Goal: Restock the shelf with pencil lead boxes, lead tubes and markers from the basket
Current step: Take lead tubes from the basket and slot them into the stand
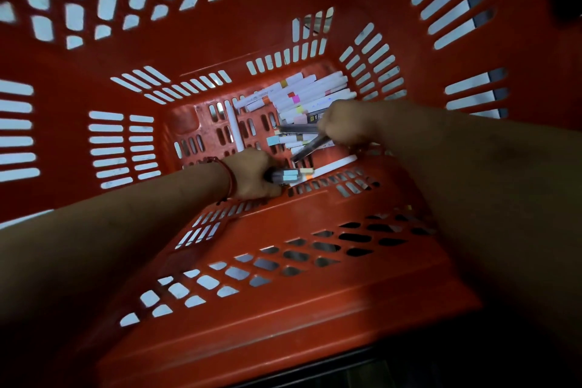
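Both hands down in the red basket (315, 309).
The left hand (252, 176) grips a small bundle of markers (293, 174) at the floor's near edge (red cord on that wrist). The right hand (346, 123) pinches grey lead tubes (308, 148) beside the loose markers (308, 94) heaped in the far right corner.

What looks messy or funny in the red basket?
The white markers lie heaped in the far corner of the basket, pointing different ways. One lone marker lies apart from the heap, crossways to most. The left hand grips a bunch of markers and the right hand holds grey lead tubes. Nothing looks broken.
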